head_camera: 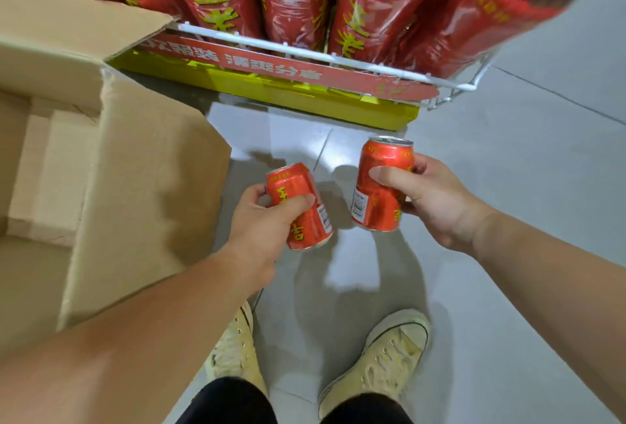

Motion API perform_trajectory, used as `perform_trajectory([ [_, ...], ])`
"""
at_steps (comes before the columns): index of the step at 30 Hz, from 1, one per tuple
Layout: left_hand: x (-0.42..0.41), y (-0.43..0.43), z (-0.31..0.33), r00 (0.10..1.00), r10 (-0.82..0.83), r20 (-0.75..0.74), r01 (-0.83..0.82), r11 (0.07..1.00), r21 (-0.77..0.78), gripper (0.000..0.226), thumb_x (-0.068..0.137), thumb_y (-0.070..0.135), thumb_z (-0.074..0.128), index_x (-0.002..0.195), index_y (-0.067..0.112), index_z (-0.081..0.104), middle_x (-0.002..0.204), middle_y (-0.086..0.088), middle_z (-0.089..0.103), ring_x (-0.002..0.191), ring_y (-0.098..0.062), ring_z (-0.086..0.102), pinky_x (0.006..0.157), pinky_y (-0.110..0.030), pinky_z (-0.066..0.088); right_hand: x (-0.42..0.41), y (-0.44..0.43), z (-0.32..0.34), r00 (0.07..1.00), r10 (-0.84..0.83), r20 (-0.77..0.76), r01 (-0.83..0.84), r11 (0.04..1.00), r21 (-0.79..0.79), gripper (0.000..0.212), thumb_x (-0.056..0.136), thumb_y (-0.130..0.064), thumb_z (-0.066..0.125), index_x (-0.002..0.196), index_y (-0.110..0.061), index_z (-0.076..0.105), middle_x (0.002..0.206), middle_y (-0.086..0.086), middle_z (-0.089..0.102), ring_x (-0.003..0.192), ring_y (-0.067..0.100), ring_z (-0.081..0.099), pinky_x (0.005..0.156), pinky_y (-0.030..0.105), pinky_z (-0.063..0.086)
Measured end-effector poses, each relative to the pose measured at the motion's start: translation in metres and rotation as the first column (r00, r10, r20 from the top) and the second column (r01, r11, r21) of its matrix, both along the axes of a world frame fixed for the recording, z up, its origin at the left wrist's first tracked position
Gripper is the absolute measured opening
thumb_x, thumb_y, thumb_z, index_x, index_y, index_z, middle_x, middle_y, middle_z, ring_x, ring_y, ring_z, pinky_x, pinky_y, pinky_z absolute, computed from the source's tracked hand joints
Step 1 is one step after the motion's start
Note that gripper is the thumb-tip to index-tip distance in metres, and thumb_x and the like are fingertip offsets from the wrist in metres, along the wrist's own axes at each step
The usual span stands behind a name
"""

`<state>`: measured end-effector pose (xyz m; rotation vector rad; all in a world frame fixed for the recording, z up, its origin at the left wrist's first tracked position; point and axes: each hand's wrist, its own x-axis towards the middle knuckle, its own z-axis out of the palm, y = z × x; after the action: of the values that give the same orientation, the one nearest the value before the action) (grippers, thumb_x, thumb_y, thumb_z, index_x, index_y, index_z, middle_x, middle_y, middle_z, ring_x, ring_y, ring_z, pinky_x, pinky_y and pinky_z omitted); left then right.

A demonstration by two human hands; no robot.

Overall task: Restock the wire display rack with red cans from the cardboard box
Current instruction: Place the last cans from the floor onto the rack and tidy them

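My left hand (261, 220) grips a red can (305, 217) with yellow lettering, tilted with its top pointing away from me. My right hand (430, 200) holds a second red can (379, 183) nearly upright. Both cans hang above the grey floor, between the cardboard box (142, 186) on the left and the white wire display rack (305, 52) ahead. The rack's tier holds several shrink-wrapped packs of red cans (372, 10). The box stands open with its flaps up; the part of its inside that shows has no cans in it.
A red banner (271, 64) and a yellow base (288, 95) run along the rack's front below the wire rim. My two pale canvas shoes (382, 359) stand on the grey tiled floor (525, 186), which stretches to the right of the rack.
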<state>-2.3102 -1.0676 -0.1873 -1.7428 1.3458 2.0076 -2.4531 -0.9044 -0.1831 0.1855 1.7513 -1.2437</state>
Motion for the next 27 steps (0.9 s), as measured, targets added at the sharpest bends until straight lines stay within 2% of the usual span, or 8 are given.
perform_trajectory([
  [4,0.001,0.005,0.07,0.998,-0.044,-0.054,0.045,0.999,0.024,0.048,0.079,0.017,0.084,0.117,0.027,0.057,0.109,-0.003,0.074,0.094,-0.023,0.075,0.084,-0.044,0.062,0.017,0.005,0.069,0.998,-0.064,0.001,0.064,0.998,0.001,0.019,0.082,-0.023,0.078,0.099,-0.016,0.07,0.086,0.004,0.077,0.076,0.017,0.075,0.065,0.028,0.057],
  [9,-0.006,-0.005,0.175,0.979,-0.153,-0.135,0.141,0.985,-0.1,0.057,0.078,0.015,0.085,0.125,0.028,0.056,0.104,-0.002,0.072,0.078,-0.01,0.075,0.057,-0.023,0.057,0.027,0.0,0.168,0.99,-0.133,-0.036,0.134,0.991,0.015,0.041,0.07,-0.036,0.085,0.103,-0.018,0.068,0.088,0.004,0.076,0.078,0.021,0.075,0.071,0.038,0.06],
  [11,-0.01,-0.013,0.219,0.97,-0.19,-0.151,0.169,0.975,-0.145,0.06,0.075,0.016,0.087,0.126,0.03,0.057,0.103,-0.004,0.073,0.077,-0.011,0.075,0.06,-0.028,0.059,0.027,-0.004,0.212,0.986,-0.138,-0.094,0.142,0.989,0.039,0.051,0.062,-0.045,0.084,0.103,-0.021,0.067,0.091,0.002,0.076,0.08,0.021,0.074,0.073,0.039,0.06],
  [15,-0.021,-0.034,0.315,0.958,-0.209,-0.196,0.168,0.964,-0.206,0.052,0.077,0.012,0.085,0.121,0.026,0.062,0.099,-0.008,0.075,0.075,-0.015,0.075,0.053,-0.031,0.06,0.02,-0.02,0.313,0.961,-0.198,-0.193,0.203,0.979,0.008,0.032,0.076,-0.038,0.082,0.1,-0.024,0.066,0.09,-0.002,0.074,0.081,0.016,0.072,0.073,0.035,0.058],
  [18,-0.032,-0.047,0.383,0.951,-0.217,-0.222,0.165,0.959,-0.231,0.051,0.078,0.01,0.084,0.121,0.025,0.061,0.104,-0.01,0.074,0.085,-0.024,0.074,0.06,-0.039,0.063,0.016,-0.035,0.382,0.947,-0.215,-0.237,0.212,0.976,-0.04,0.03,0.076,-0.04,0.082,0.099,-0.025,0.068,0.092,-0.002,0.075,0.085,0.018,0.072,0.079,0.036,0.059],
  [22,-0.048,-0.065,0.47,0.921,-0.251,-0.297,0.153,0.936,-0.318,0.053,0.077,0.012,0.086,0.123,0.02,0.062,0.092,0.0,0.074,0.076,-0.014,0.073,0.055,-0.029,0.058,0.008,-0.06,0.472,0.924,-0.242,-0.296,0.217,0.969,-0.116,0.035,0.073,-0.042,0.085,0.1,-0.025,0.071,0.091,-0.004,0.077,0.086,0.016,0.074,0.085,0.041,0.06],
  [25,-0.051,-0.072,0.534,0.898,-0.267,-0.351,0.134,0.923,-0.36,0.045,0.077,0.012,0.085,0.115,0.024,0.064,0.085,0.005,0.076,0.077,-0.013,0.074,0.065,-0.035,0.062,0.01,-0.069,0.535,0.91,-0.276,-0.31,0.226,0.956,-0.185,0.03,0.079,-0.036,0.082,0.103,-0.023,0.072,0.092,-0.002,0.078,0.086,0.017,0.075,0.085,0.043,0.06],
  [27,-0.052,-0.075,0.574,0.881,-0.281,-0.38,0.134,0.92,-0.368,0.042,0.077,0.014,0.086,0.109,0.03,0.064,0.087,0.003,0.077,0.077,-0.014,0.075,0.065,-0.035,0.061,0.012,-0.072,0.578,0.901,-0.302,-0.313,0.24,0.945,-0.221,0.029,0.08,-0.035,0.081,0.104,-0.023,0.07,0.093,-0.001,0.078,0.086,0.02,0.075,0.082,0.043,0.061],
])
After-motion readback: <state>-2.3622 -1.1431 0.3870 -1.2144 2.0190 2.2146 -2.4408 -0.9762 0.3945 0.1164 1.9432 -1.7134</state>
